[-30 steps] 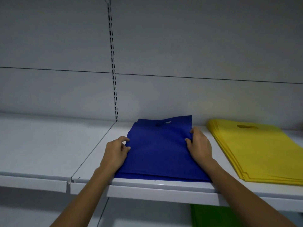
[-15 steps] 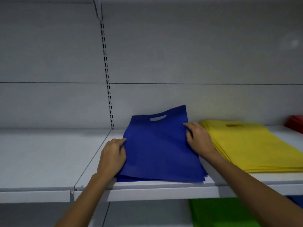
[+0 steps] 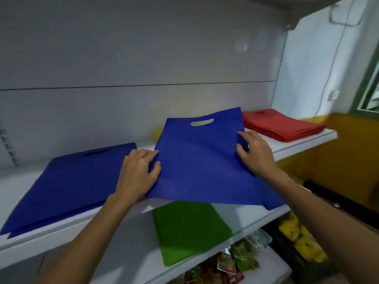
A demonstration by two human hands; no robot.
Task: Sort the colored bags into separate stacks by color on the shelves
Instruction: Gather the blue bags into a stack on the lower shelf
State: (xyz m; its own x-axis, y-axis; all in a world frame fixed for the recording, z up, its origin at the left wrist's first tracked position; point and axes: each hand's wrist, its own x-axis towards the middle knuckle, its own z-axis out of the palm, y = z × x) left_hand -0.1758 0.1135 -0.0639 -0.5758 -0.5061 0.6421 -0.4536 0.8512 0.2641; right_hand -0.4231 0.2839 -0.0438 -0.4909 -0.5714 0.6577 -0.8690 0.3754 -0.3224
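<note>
grip: left grip pinches the left edge of the lifted blue bag; right grip pinches its right edge.
blue bag: held tilted over the front of the upper shelf, cut-out handle on the far side.
blue stack: flat on upper shelf, left of the held bag.
red stack: same shelf, far right.
green bags: lower shelf, under the held bag.

One wide-angle head-worn view looks forward and down on a white metal shelf, turned rightward along it. It is close enough that the left hand, right hand and the flat blue fabric bag they hold fill the middle.
</note>
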